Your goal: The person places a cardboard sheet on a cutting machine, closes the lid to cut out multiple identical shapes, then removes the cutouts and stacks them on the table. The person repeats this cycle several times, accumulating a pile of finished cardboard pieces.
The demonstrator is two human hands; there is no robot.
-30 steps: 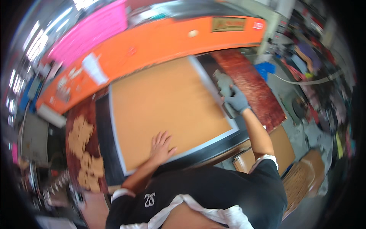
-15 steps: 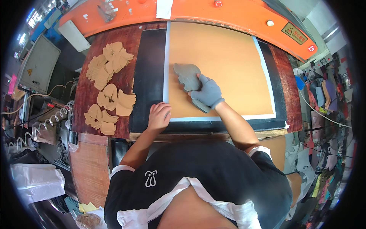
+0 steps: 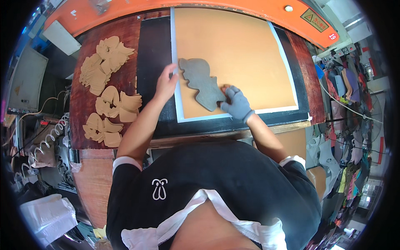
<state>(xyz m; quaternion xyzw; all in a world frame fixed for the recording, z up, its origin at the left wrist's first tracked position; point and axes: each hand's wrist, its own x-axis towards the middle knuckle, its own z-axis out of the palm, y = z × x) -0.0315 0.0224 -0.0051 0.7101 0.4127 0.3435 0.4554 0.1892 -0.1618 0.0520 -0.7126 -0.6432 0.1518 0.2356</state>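
Note:
A flat grey cutting die with a wavy outline lies on a tan sheet, close to the sheet's left edge. My right hand, in a grey glove with bare fingertips, has its thumb and fingers around the die's lower right end. Bare and with thumb and fingers apart, my left hand is by the white left border of the sheet, just left of the die's upper part. It holds nothing.
Several stacks of cut tan pieces lie on the reddish-brown table at left. A black board is under the sheet. An orange machine beam crosses the far side. Hanging coloured pieces are at right.
My left hand has moved forward from the near edge to beside the die. The die has turned and lies more open to view, and my right hand has shifted to its lower right end.

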